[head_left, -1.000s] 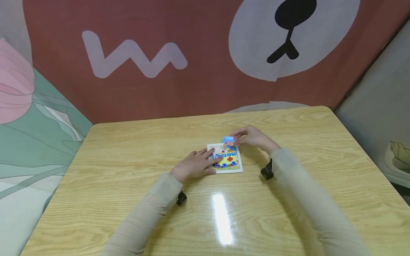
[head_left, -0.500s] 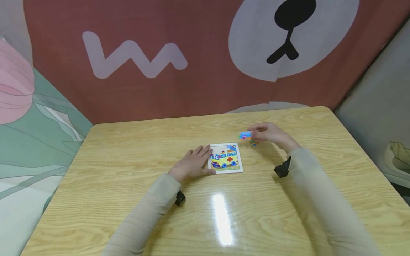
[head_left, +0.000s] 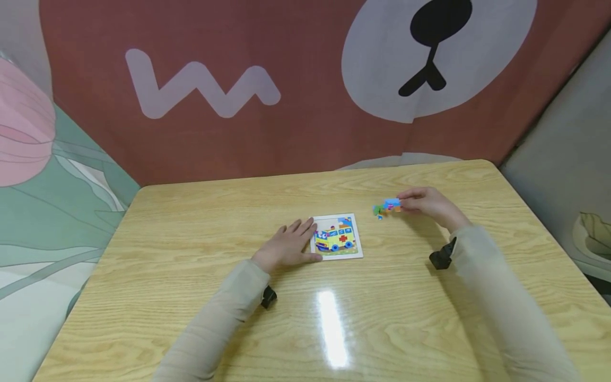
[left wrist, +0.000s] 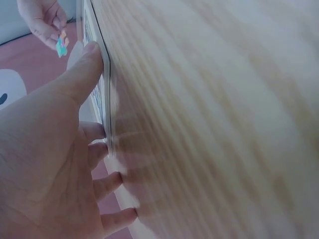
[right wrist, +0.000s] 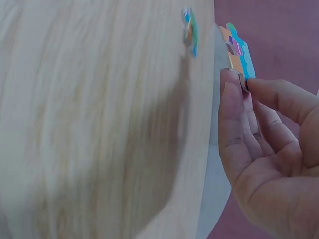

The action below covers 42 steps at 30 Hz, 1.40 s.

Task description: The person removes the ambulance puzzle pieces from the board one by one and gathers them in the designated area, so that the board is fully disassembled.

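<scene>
My left hand (head_left: pixel 286 246) lies with spread fingers along the left edge of a small white-framed jigsaw puzzle (head_left: pixel 343 257), its thumb at the near corner. The puzzle picture has a yellow ambulance; a pale bare patch shows at its upper left. In the left wrist view the thumb (left wrist: pixel 84 69) rests on the frame. My right hand (head_left: pixel 431 206) pinches a blue and orange puzzle piece (right wrist: pixel 239 52) between thumb and fingers, raised off the table. Beyond that piece, a green and blue puzzle piece (right wrist: pixel 190 32) lies on the table, right of the frame.
The wooden table (head_left: pixel 215 223) reaches back to a reddish-brown wall covering (head_left: pixel 310 132) with a cartoon face. A leafy floral covering (head_left: pixel 57 212) hangs at the left. Black wrist cameras (head_left: pixel 441 257) sit under both sleeves.
My right hand has carried the blue and orange piece rightward, away from the puzzle, uncovering the other piece on the table. My left fingers have drawn back from over the picture to the frame's edge.
</scene>
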Available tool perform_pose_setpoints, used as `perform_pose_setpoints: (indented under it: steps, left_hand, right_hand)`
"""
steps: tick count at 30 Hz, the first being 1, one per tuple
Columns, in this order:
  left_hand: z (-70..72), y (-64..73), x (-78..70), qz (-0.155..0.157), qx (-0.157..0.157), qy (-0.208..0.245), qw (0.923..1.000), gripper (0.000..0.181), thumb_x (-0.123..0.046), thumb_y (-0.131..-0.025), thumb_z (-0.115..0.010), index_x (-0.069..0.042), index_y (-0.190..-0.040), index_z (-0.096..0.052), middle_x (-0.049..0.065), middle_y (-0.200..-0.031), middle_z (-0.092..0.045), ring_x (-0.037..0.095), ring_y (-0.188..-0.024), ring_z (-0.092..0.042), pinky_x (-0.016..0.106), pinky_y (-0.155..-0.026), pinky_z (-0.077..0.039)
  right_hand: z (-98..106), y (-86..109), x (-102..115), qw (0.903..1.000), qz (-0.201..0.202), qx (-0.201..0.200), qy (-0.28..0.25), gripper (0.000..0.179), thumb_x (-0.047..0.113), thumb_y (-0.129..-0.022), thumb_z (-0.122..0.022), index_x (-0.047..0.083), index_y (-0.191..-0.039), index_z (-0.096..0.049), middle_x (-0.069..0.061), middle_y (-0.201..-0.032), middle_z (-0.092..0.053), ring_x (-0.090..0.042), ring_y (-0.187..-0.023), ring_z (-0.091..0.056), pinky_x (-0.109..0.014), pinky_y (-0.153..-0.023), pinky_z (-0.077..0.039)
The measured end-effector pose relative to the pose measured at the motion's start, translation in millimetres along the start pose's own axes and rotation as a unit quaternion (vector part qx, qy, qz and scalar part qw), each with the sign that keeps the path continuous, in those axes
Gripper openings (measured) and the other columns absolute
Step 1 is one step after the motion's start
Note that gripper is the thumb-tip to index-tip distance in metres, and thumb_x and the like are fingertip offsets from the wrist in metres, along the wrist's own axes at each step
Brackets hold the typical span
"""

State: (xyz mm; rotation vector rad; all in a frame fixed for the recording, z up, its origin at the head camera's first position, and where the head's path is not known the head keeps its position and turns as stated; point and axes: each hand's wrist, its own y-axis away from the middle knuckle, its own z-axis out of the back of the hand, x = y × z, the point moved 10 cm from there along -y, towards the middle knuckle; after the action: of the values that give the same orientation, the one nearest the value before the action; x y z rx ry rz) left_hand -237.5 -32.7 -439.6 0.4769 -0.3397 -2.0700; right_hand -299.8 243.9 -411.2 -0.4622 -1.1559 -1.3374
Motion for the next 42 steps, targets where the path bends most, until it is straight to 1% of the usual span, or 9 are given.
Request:
perform_pose_setpoints:
  steps: [5, 9, 16, 24, 35, 39, 42]
  left_hand:
    - [-1.8, -1.2, 0.8, 0.0, -0.001, -0.008, 1.0, 0.087, -0.066, -0.092, -0.04, -0.018, -0.155, -0.005, -0.001, -0.163, 0.002, 0.028, -0.151, -0.005, 0.052, -0.121, -0.014]
    - [-1.8, -1.6, 0.5, -0.002, -0.005, -0.014, 0.9999, 0.086, -0.066, -0.092, -0.039, -0.018, -0.155, -0.006, 0.001, -0.163, 0.0, 0.029, -0.151, -0.007, 0.053, -0.12, -0.015]
    - [-0.6, -0.5, -0.7, -0.004, -0.008, -0.015, 0.9998, 0.085, -0.065, -0.092, -0.04, -0.017, -0.155, -0.008, 0.001, -0.163, -0.001, 0.029, -0.15, -0.008, 0.053, -0.12, -0.015]
    - [-0.1, 0.4, -0.9, -0.004, -0.011, -0.012, 0.9999, 0.085, -0.064, -0.092, -0.041, -0.017, -0.155, -0.009, 0.001, -0.163, -0.002, 0.03, -0.15, -0.008, 0.054, -0.12, -0.015]
    - [-0.3, 0.8, -1.3, -0.005, -0.01, -0.006, 0.9999, 0.085, -0.064, -0.092, -0.042, -0.017, -0.155, -0.009, 0.001, -0.163, -0.001, 0.03, -0.15, -0.007, 0.054, -0.12, -0.014]
    - [0.0, 0.8, -1.2, -0.007, -0.012, -0.007, 0.9999, 0.085, -0.064, -0.092, -0.042, -0.017, -0.155, -0.009, 0.001, -0.163, -0.001, 0.03, -0.15, -0.008, 0.054, -0.12, -0.014]
    - [0.1, 0.4, -0.7, -0.007, -0.013, -0.008, 0.9999, 0.085, -0.064, -0.092, -0.041, -0.017, -0.155, -0.009, 0.001, -0.163, -0.002, 0.03, -0.15, -0.008, 0.053, -0.12, -0.014]
  right_hand:
    - [8.5, 0.6, -11.6, 0.9999, -0.013, -0.008, -0.006, 0.049, 0.017, -0.099, -0.052, -0.011, -0.138, -0.04, 0.012, -0.097, -0.062, 0.009, -0.083, -0.059, -0.019, -0.083, -0.054]
    - [12.1, 1.0, -19.2, 0.9995, -0.026, -0.008, -0.016, 0.051, 0.017, -0.099, -0.051, -0.012, -0.139, -0.038, 0.017, -0.091, -0.061, 0.009, -0.082, -0.059, -0.017, -0.081, -0.054]
    - [17.7, 3.2, -27.4, 0.9988, -0.038, -0.01, -0.028, 0.051, 0.015, -0.099, -0.051, -0.013, -0.139, -0.037, 0.019, -0.089, -0.06, 0.01, -0.081, -0.058, -0.016, -0.08, -0.054]
    - [23.8, 2.2, -34.4, 0.9987, -0.032, -0.013, -0.036, 0.05, 0.011, -0.099, -0.05, -0.016, -0.138, -0.036, 0.022, -0.087, -0.059, 0.011, -0.081, -0.058, -0.014, -0.077, -0.053]
    - [22.3, 0.3, -46.4, 0.9965, -0.054, 0.001, -0.064, 0.051, 0.011, -0.1, -0.048, -0.015, -0.141, -0.033, 0.018, -0.087, -0.062, 0.009, -0.082, -0.06, -0.014, -0.078, -0.053]
    - [21.9, -0.2, -46.9, 0.9955, -0.057, 0.004, -0.076, 0.051, 0.01, -0.1, -0.048, -0.015, -0.141, -0.032, 0.018, -0.087, -0.062, 0.009, -0.082, -0.06, -0.014, -0.078, -0.053]
    - [21.9, 0.2, -46.6, 0.9958, -0.056, 0.004, -0.072, 0.051, 0.011, -0.1, -0.048, -0.015, -0.141, -0.032, 0.019, -0.086, -0.062, 0.009, -0.081, -0.06, -0.014, -0.077, -0.053]
